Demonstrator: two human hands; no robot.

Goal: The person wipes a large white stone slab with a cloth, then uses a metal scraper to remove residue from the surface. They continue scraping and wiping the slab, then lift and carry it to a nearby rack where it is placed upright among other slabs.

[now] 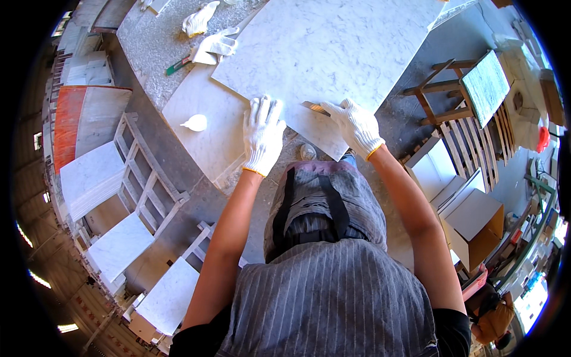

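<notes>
A large grey-veined white marble slab [333,53] lies in front of me, one corner pointing toward my body. My left hand [262,135], in a white knit glove, rests on the slab's near left edge with its fingers stretched out. Nothing shows in it. At the slab's near right edge my right hand [357,126], gloved the same way, is closed on a thin flat blade [315,107]. The blade's tip points left over the slab; its other end is hidden in the fingers. Under the slab, to the left, lies another marble piece [190,101].
Left of the slab are a white teardrop-shaped thing [195,123], loose white gloves [215,47] and a green-handled tool [178,66]. Wooden racks [151,172] with slabs stand at left. A wooden stand [443,89], pallet [473,140] and cardboard box [476,223] are at right. Another person [496,318] is lower right.
</notes>
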